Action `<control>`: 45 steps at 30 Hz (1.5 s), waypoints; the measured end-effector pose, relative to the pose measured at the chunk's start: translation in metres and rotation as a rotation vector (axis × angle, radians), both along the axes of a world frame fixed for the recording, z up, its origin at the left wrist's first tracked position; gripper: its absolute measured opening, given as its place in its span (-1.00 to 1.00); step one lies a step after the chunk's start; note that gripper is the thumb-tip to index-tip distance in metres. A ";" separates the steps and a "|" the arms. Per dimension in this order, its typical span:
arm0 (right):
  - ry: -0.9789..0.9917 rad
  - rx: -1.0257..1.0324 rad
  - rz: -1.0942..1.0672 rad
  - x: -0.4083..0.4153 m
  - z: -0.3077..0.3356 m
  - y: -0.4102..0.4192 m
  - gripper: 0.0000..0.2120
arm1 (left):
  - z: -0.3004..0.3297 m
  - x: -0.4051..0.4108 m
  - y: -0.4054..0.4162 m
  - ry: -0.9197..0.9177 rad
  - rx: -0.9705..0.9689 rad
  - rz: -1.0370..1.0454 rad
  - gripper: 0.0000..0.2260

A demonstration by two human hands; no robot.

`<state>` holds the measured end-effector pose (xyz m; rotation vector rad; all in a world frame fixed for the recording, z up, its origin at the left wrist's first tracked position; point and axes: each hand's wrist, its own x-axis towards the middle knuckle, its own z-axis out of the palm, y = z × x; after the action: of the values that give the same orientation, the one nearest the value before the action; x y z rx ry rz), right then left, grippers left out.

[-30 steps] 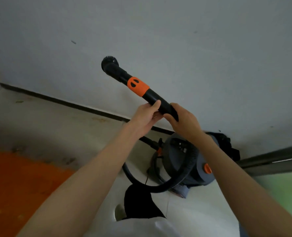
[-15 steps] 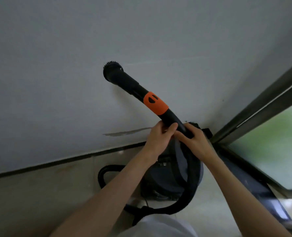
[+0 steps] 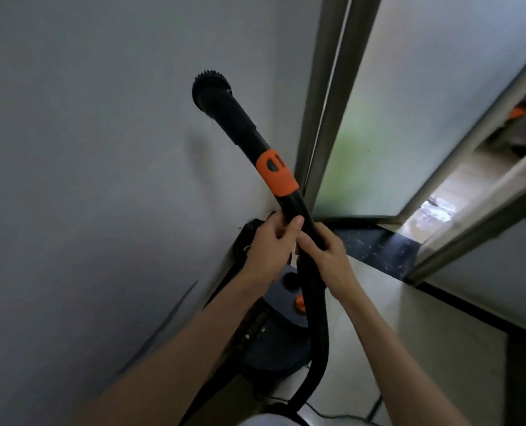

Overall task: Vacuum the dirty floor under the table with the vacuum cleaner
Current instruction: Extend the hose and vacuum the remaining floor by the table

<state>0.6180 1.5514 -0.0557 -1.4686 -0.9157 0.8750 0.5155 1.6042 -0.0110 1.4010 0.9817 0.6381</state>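
I hold the vacuum's black wand (image 3: 243, 130) up in front of me, pointing away and up-left. It has an orange collar (image 3: 277, 173) and a round brush nozzle (image 3: 210, 87) at its far end. My left hand (image 3: 269, 250) grips the wand's lower end from the left, thumb on top. My right hand (image 3: 324, 256) grips the same spot from the right, where the black hose (image 3: 315, 342) starts. The hose curves down past the grey vacuum body (image 3: 278, 333) with its orange knob (image 3: 300, 304), which stands on the floor against the wall.
A plain grey wall (image 3: 101, 179) fills the left. A frosted glass door (image 3: 409, 118) in a metal frame (image 3: 326, 103) stands right of the wand, above a dark threshold (image 3: 378, 244). Pale floor tiles (image 3: 440, 348) lie at lower right. No table is in view.
My view has swung to the right, from the wall and floor edge to the door frame. The wand now points more steeply upward. Both hands keep their grip on its lower end.
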 end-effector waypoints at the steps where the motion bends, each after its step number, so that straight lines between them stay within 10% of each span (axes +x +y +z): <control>1: 0.042 0.017 -0.058 -0.008 0.001 -0.003 -0.93 | 0.003 -0.002 0.001 -0.010 0.008 -0.047 -0.76; 19: 0.159 0.336 -0.877 -0.283 0.066 -0.203 -0.76 | 0.004 -0.226 -0.145 -0.059 0.117 -0.857 -0.69; 45: 0.300 0.389 -1.124 -0.574 0.087 -0.444 -0.77 | -0.065 -0.545 -0.351 0.073 0.139 -1.164 -0.76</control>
<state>0.0444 1.1073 0.0308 -1.1903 0.0480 0.0485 -0.0292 1.2533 -0.0760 1.8230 0.0544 -0.2278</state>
